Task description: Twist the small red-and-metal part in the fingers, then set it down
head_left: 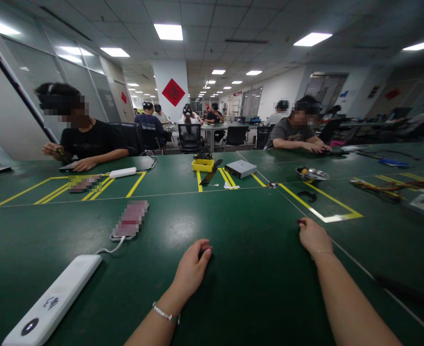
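My left hand [193, 264], with a silver bracelet at the wrist, rests low over the green table [248, 274]. Its fingers curl toward the thumb, and a small dark patch shows between them; what it is I cannot make out. Further right, my right hand [314, 235] is closed, knuckles up, with a thin band on its wrist. A small dark spot shows at its fingertips, too small to name. Left of my left hand lie a phone [129, 218], blurred on its face, and a long white power bank [58, 298], joined by a white cable [111, 249].
Ahead are a yellow tray [202, 166], a grey box [240, 168], a metal bowl [314, 174] and a black curved piece [307, 196]. Cables [388, 187] lie right. Yellow tape marks the table. Two people sit across, at left [92, 139] and right [291, 132].
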`<state>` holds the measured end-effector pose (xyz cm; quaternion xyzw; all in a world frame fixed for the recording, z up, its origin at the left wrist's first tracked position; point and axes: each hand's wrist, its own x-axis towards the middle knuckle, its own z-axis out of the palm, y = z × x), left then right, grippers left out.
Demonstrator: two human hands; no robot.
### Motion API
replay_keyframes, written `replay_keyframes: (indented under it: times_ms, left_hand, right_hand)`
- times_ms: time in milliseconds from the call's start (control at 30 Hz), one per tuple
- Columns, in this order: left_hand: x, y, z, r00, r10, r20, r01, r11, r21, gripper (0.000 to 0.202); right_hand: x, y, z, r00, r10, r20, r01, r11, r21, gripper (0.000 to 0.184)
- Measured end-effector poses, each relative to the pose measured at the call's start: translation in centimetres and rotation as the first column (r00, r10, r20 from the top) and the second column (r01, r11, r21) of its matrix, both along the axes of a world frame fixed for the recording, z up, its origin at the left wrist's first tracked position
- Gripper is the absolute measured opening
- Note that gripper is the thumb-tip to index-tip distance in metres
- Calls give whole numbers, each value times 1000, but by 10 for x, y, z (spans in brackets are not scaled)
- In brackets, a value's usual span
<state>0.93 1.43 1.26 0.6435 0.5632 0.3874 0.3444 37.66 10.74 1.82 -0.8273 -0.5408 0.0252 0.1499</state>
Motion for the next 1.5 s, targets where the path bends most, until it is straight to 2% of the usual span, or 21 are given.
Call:
replay_keyframes:
  times_ms: [167,300,400,467,500,567,667,733,800,867,900,933,967,1000,1067,1100,1167,1200,1267,1367,1500]
  left_hand:
    - [1,0,2,1000,-4,-24,4,1000,3,29]
    - [1,0,1,999,-12,-44,13,1000,8,28]
    - [1,0,1,998,-25,-64,26,1000,11,28]
    - [1,0,2,996,-33,-81,34,999,14,28]
    - [1,0,3,995,-36,-91,37,999,14,28]
    - [1,0,4,994,-35,-106,36,999,9,30]
    - [2,0,5,996,-37,-86,37,999,-2,31]
    - [2,0,6,997,-64,-52,64,998,-2,28]
    - [2,0,5,996,-84,-28,85,996,0,25]
    - [1,0,5,997,-76,-4,76,997,-5,25]
    - [1,1,5,998,-59,12,59,998,-10,25]
    - [0,1,5,999,-43,33,44,999,-19,26]
    - [0,1,6,998,-27,58,29,999,-28,27]
    - [-1,1,7,996,-12,84,15,999,-38,29]
    - [-1,1,8,991,15,132,-8,999,-51,30]
    - [-1,1,9,988,22,151,-14,999,-52,31]
    - [-1,1,10,984,27,176,-20,999,-43,31]
    - [-2,1,10,982,27,186,-21,999,-38,31]
    - [-2,2,9,977,34,209,-28,999,-29,31]
    - [-3,4,5,965,66,254,-64,998,-17,31]
    - [-5,7,-1,947,115,300,-119,993,-7,29]
  right_hand:
    - [4,1,-7,998,41,51,-41,999,15,37]
    - [4,0,-6,996,47,69,-56,991,124,37]
    - [-12,0,1,994,99,35,-105,972,213,37]
    - [-37,-2,8,973,231,6,-224,939,260,35]
    - [-53,-4,11,946,324,0,-311,908,280,33]
    - [-94,-13,16,845,535,8,-511,801,312,28]
    - [-158,-37,16,593,804,51,-777,553,302,22]
    - [-193,-54,13,431,898,85,-876,395,276,20]
    - [-214,-67,11,336,936,108,-919,301,253,21]
    - [-219,-72,11,298,950,94,-934,270,235,23]
    - [-215,-70,13,313,947,76,-927,288,240,26]
    - [-208,-66,16,356,932,61,-909,331,252,31]
    - [-196,-59,18,431,901,58,-875,402,269,34]
    - [-182,-51,20,539,840,71,-817,500,288,36]
    - [-145,-32,20,782,609,134,-616,722,315,37]
    - [-123,-24,17,874,454,171,-485,818,309,39]
    - [-79,-9,8,962,190,196,-232,947,222,45]
    - [-59,-4,2,980,88,179,-117,981,157,48]
    - [-27,1,-9,990,-15,142,11,1000,27,49]
    - [-5,3,-18,988,-15,156,21,999,-40,40]
    - [-9,2,-15,979,28,203,-24,999,-22,31]
